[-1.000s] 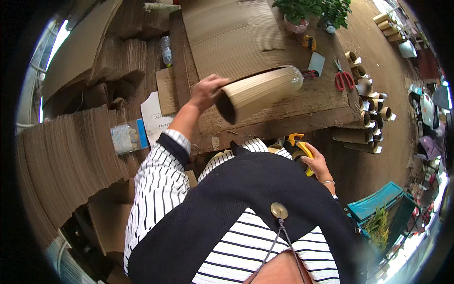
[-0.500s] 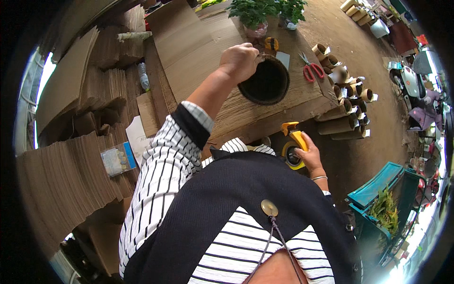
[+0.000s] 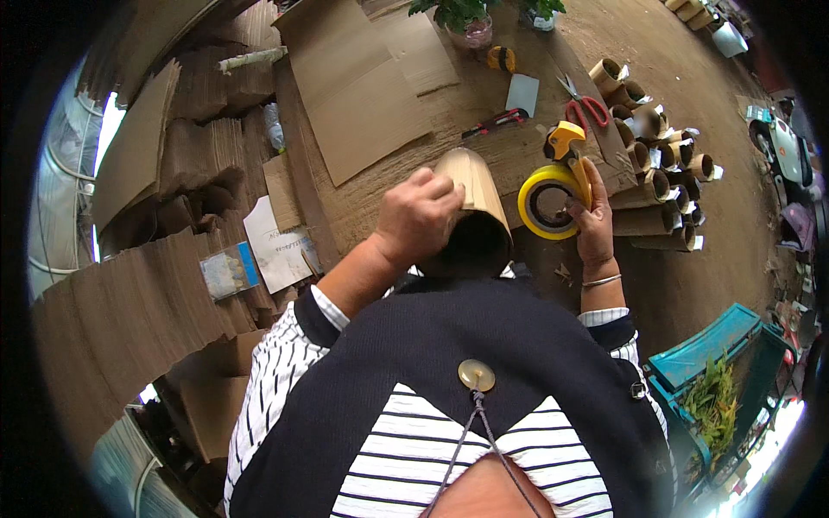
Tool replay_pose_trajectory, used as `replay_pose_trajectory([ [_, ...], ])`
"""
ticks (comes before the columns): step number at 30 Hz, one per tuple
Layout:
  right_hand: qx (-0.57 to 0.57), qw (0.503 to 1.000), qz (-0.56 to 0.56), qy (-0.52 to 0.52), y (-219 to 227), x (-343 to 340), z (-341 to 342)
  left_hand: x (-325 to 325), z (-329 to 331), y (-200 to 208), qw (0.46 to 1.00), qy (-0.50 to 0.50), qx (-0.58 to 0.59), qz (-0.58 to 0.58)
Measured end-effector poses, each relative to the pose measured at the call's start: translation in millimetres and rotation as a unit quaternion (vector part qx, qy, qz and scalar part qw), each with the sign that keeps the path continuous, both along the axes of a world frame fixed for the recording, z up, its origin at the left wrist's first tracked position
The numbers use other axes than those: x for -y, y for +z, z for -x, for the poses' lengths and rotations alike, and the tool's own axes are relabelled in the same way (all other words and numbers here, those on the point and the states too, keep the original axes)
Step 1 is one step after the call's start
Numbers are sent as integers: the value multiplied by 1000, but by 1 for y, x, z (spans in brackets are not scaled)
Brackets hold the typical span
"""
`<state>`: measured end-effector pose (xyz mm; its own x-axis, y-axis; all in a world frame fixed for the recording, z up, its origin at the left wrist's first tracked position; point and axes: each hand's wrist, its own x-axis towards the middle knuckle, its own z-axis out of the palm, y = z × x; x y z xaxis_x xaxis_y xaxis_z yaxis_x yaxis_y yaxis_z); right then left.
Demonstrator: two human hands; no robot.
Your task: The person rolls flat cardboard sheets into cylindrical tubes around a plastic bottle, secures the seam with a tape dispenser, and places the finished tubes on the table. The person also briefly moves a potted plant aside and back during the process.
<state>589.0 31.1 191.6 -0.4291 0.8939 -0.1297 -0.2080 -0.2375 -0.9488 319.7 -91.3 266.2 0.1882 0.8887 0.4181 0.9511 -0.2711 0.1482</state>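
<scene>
My left hand (image 3: 417, 216) has its fingers closed on the upper edge of a rolled cardboard tube (image 3: 482, 184). The tube lies tilted at the table's near edge, its dark open end facing me. In my right hand (image 3: 594, 220), beside the tube, is a yellow tape dispenser (image 3: 567, 141) with a wide roll of yellow tape (image 3: 527, 204). The dispenser's head points away from me. Beyond the hands, a red-and-black utility knife (image 3: 495, 123), red-handled scissors (image 3: 589, 110) and a small pale card (image 3: 522, 95) lie on the wooden table (image 3: 397, 192).
Flat cardboard sheets (image 3: 363, 104) cover the table's far left. A yellow tape measure (image 3: 501, 59) sits near a potted plant (image 3: 471, 33). Several cardboard tubes (image 3: 648, 218) are piled at the right. Stacks of cardboard (image 3: 129, 311) stand left; a teal bin (image 3: 708, 345) stands lower right.
The tube has tipped over and come toward me, with my left hand drawn back on it. My right hand has raised the tape dispenser beside it. The utility knife now shows.
</scene>
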Motion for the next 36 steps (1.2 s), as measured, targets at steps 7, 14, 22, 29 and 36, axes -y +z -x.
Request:
replay_pose_trajectory([
  [7, -40, 990, -23, 132, -14, -23, 15, -19, 11, -19, 804, -76, 476, 347],
  [14, -6, 973, -81, 215, -4, -32, 12, -41, -5, -33, 843, -21, 521, 134],
  [22, 41, 953, -63, 294, 23, -61, 2, -48, 27, -3, 549, 140, 812, 140],
  [29, 63, 897, -29, 437, 30, -79, 32, 52, 84, -25, 618, 282, 677, 282],
  [36, 103, 901, -19, 421, 31, -65, 29, 79, 7, -83, 612, 300, 561, 470],
])
